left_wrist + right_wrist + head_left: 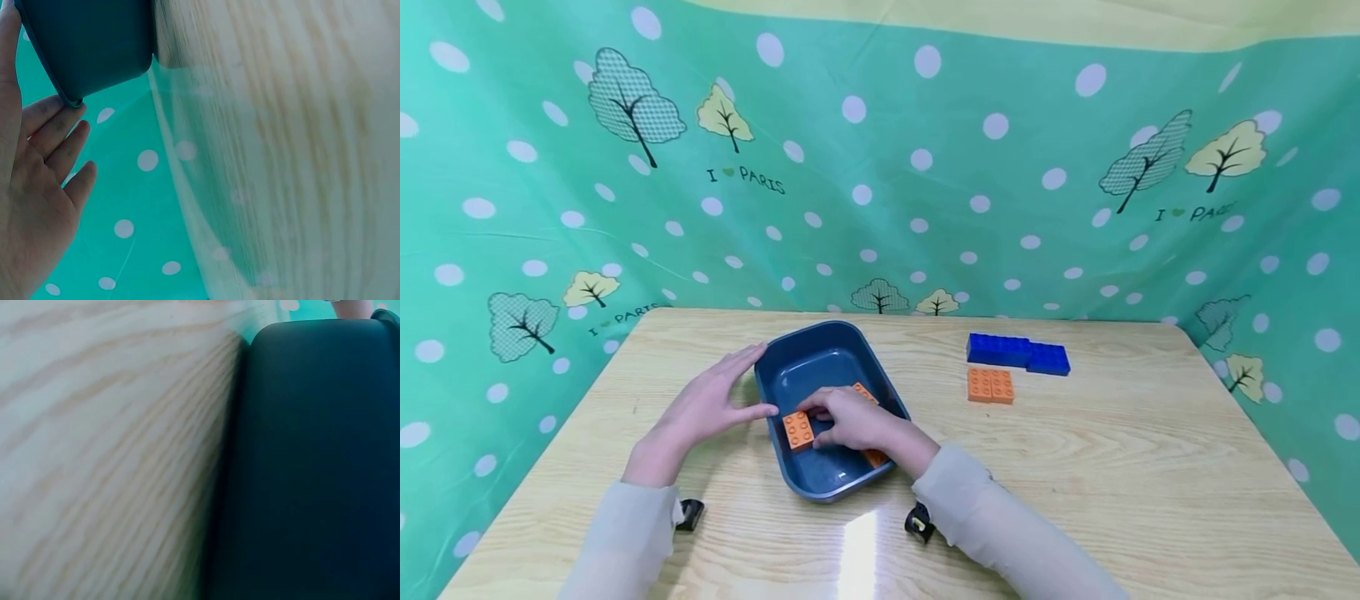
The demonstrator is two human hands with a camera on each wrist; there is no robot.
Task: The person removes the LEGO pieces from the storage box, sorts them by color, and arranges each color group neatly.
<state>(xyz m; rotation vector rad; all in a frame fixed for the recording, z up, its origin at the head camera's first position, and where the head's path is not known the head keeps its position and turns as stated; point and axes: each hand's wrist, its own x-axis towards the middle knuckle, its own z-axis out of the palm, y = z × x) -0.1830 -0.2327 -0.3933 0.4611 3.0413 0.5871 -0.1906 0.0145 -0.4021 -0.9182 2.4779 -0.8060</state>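
Note:
In the head view, a dark blue plastic bin [822, 367] stands on the wooden table with orange toy building bricks inside. My right hand [853, 419] reaches down into it, index finger and thumb pinching an orange building brick [798, 431] near the left wall. Another orange brick [865, 392] shows behind that hand, and part of one more [875, 457] peeks out below the wrist. My left hand [711, 398] rests against the bin's left side, fingers extended. Fingertips touch the rim [74, 102] in the left wrist view. The right wrist view shows only the bin's outer wall [319, 456].
Right of the bin, blue building bricks [1017, 353] lie end to end, with two orange bricks [990, 386] side by side in front. A green dotted curtain [880, 167] hangs behind the wooden table [1112, 475].

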